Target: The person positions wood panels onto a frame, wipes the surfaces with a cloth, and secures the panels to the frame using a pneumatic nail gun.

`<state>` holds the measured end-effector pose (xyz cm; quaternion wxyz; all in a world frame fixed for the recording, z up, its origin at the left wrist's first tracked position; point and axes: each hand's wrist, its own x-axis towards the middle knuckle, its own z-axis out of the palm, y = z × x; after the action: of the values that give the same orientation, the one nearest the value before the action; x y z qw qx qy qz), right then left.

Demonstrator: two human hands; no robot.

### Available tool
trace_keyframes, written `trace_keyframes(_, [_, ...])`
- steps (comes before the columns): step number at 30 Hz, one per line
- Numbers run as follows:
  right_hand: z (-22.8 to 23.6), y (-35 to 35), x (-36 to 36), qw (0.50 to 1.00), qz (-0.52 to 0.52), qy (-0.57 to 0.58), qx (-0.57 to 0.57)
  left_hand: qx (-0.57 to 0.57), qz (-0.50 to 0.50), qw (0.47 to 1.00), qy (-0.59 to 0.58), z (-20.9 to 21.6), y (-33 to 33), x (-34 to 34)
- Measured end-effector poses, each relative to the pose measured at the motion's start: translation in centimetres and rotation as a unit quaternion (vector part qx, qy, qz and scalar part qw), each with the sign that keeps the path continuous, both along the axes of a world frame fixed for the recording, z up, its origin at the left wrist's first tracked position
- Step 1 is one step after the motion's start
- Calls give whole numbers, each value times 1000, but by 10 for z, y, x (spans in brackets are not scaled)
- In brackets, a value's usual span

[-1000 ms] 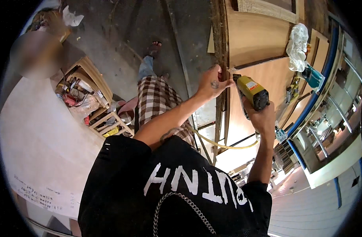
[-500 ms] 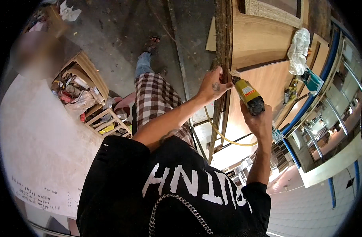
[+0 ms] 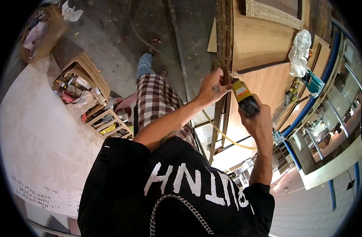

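My right hand [image 3: 258,122] grips a yellow and black power drill [image 3: 241,91] round its dark rear part. The drill's nose points up and left, at the edge of a light wooden panel [image 3: 262,85]. My left hand [image 3: 211,89] is closed at that edge, with its thumb stretched toward the drill's nose and its fingers curled by the dark wooden rim [image 3: 224,43]. Whatever lies between the fingers is too small to make out. The drill's tip and its contact with the wood are hidden.
White crumpled plastic [image 3: 299,53] and a teal tool [image 3: 314,83] lie at the panel's right. A yellow hose [image 3: 228,138] hangs below my left hand. At left stands a wooden crate of scraps [image 3: 86,65] beside a large pale board [image 3: 34,130]. A long chequered cloth [image 3: 157,94] covers my legs.
The drill and my right hand have shifted slightly down and left, and the drill tilts a little differently. My left hand stays at the panel edge.
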<state>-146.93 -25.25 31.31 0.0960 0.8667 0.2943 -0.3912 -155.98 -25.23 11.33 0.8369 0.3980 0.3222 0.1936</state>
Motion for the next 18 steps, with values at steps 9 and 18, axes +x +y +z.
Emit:
trace_keyframes(9, [7,-61,-8,988,-80,-41,123,33,-100,984,141,-4,1,2])
trace_keyframes(18, [93,-359,-56,739,-623,-124,224,150,-153,973,84,29,17,-13])
